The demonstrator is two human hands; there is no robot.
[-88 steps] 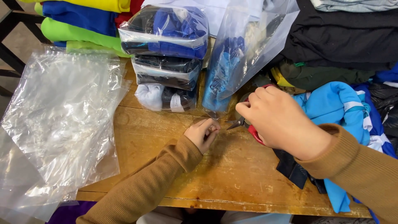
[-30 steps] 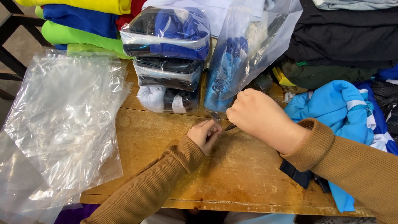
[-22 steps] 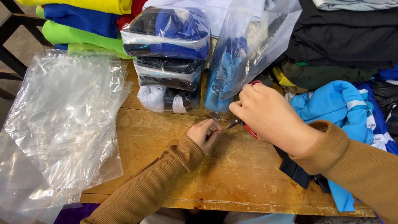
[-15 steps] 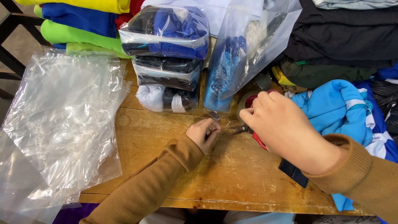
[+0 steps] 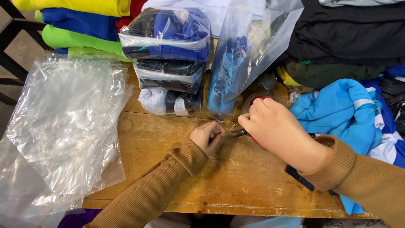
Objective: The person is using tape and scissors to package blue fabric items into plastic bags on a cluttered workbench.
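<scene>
Head view, looking down: my left hand (image 5: pixel 206 136) is curled on the wooden table (image 5: pixel 168 177), fingertips pinched together on a bit of clear film (too thin and glossy to say exactly what part of it). Just to its right my right hand (image 5: pixel 276 133) is closed around red-handled scissors (image 5: pixel 241 133); only a sliver of red handle and the short metal tips show, and those tips point left, nearly touching my left fingers. Whether the blades are parted I cannot tell. Directly above both hands leans a clear plastic bag (image 5: pixel 249 50) with blue cloth inside, its lower corner coming down to the table near my left fingertips. Left of that bag stands a stack of bagged garments (image 5: pixel 168 59), dark and blue. Farther left lies a loose heap of empty clear bags (image 5: pixel 63 126), spilling past the table's edge. To my right sits a crumpled light-blue garment (image 5: pixel 346 114), with black folded cloth (image 5: pixel 350 33) behind it.
</scene>
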